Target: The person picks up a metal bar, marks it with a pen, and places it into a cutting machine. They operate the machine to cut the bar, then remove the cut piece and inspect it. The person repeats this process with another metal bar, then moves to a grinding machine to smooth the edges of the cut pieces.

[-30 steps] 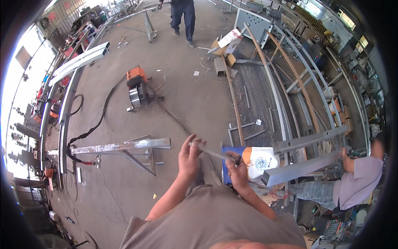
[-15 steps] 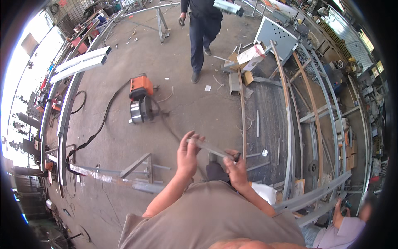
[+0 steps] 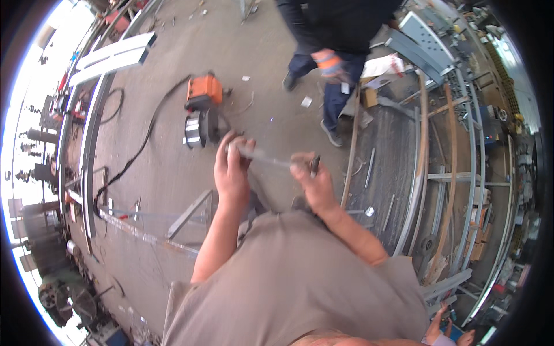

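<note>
In front of my chest, a slim grey metal strip (image 3: 266, 158) spans between my two hands, smeared by motion. My left hand (image 3: 232, 173) is closed on its left end, fingers raised. The right end sits in the grip of my right hand (image 3: 314, 187). A small dark object (image 3: 315, 165), of a kind I cannot make out, also sticks up from my right fingers. Beyond my hands on the concrete floor stands an orange machine (image 3: 203, 91) with a silver-and-black spool unit (image 3: 199, 129) beside it.
A co-worker (image 3: 346, 34) in dark clothes stands ahead to the right, near a grey steel profile (image 3: 416, 57). Long steel frames (image 3: 420, 173) line the right side. White profiles (image 3: 112, 57) lie at left; a black cable (image 3: 151, 141) crosses the floor. Another person (image 3: 441, 326) is at lower right.
The co-worker has come closer and moved right. My hands, still holding the strip, have moved left and slightly up in the picture; the whole view has shifted.
</note>
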The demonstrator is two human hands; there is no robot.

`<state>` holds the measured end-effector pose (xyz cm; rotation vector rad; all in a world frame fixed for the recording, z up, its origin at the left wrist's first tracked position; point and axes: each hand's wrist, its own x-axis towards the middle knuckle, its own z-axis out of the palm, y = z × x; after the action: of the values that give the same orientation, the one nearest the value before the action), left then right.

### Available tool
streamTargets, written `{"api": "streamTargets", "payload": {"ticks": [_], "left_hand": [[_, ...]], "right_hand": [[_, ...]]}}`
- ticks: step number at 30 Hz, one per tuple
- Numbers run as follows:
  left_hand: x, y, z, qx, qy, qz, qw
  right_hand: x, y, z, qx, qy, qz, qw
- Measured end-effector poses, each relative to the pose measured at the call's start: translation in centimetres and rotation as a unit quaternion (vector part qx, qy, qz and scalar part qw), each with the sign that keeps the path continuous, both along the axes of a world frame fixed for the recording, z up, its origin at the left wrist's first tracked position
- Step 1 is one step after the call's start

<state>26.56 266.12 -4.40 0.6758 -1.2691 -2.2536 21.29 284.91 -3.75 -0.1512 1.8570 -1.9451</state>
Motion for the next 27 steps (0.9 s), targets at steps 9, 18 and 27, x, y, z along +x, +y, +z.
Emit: {"api": "streamTargets", "payload": {"ticks": [9, 18, 27], "left_hand": [[-6.7, -18.7, -1.7, 0.067, 0.04, 0.048, 0.996], [-14.8, -31.1, -1.1, 0.041, 0.017, 0.046, 0.998], [-30.4, -34.8, -2.5, -0.021, -0.001, 0.035, 0.999]], "right_hand": [[-7.6, -19.0, -1.8, -0.055, -0.001, 0.037, 0.998], [-15.4, -32.2, -1.3, -0.034, -0.027, 0.015, 0.999], [-30.4, -36.5, -3.3, -0.053, -0.061, -0.009, 0.997]]}}
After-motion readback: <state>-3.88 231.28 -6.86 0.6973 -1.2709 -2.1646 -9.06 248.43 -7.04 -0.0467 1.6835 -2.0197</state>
